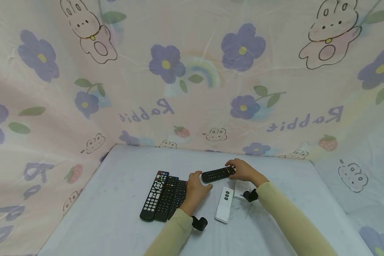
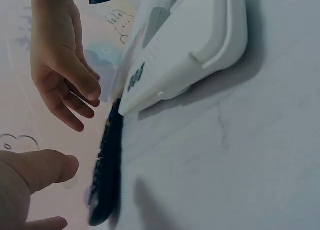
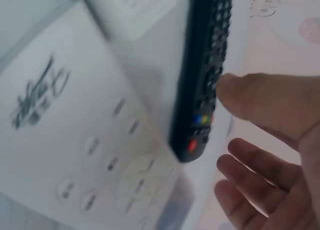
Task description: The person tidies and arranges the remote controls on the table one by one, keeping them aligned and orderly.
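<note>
A black remote control (image 1: 218,174) lies crosswise on the table between the two hands. My left hand (image 1: 196,192) is by its left end, thumb and fingers spread apart and holding nothing. At its right end is my right hand (image 1: 244,170); in the right wrist view the thumb (image 3: 265,98) overlaps the button side of the remote (image 3: 202,80), while the fingers are loosely bent beyond it. Three more black remotes (image 1: 154,197) lie side by side at the left, the rightmost partly hidden by my left hand.
Nearer me lies a long white remote (image 1: 224,206). Beside it, a wider white remote (image 1: 239,188) is partly covered by the right wrist's camera. The white table (image 1: 121,170) is bounded by printed cloth walls (image 1: 198,106) at the back and sides.
</note>
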Motion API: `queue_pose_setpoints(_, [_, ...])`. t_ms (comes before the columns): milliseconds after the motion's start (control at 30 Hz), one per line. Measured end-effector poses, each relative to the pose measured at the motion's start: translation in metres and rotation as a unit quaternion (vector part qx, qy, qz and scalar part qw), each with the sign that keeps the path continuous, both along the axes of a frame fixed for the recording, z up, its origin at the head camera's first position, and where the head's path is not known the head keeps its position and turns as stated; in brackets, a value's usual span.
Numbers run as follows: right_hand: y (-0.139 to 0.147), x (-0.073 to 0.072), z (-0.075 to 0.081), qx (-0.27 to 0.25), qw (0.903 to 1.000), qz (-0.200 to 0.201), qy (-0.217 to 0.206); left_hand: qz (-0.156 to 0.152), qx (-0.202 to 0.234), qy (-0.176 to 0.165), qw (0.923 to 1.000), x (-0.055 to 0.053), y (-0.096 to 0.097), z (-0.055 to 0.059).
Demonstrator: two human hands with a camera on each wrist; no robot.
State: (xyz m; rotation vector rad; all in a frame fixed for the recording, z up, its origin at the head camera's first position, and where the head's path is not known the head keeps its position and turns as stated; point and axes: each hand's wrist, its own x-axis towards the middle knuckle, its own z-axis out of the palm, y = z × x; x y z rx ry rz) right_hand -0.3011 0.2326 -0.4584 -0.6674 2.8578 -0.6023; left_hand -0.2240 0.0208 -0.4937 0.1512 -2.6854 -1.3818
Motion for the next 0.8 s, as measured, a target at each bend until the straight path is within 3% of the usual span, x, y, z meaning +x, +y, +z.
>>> queue_pose_setpoints(133, [0.002,-0.004,-0.005,0.009,0.9997,-0.019,-0.012,0.018,0.015,-0.015,0.9996,-0.005,0.003,-0.008])
queue_pose_setpoints(300, [0.002,-0.009,-0.011,0.033,0.9985,-0.041,-0.014,0.019,0.033,-0.028,0.9989,-0.014,0.005,-0.014])
queue_pose_setpoints(500, [0.002,-0.013,-0.017,0.083,0.9943,-0.067,-0.004,0.015,0.056,-0.009,0.9983,-0.021,0.005,-0.017])
queue_pose_setpoints(800, [-0.002,-0.016,-0.024,0.086,0.9928,-0.084,0.002,0.014,0.067,-0.001,0.9977,-0.024,0.000,-0.022])
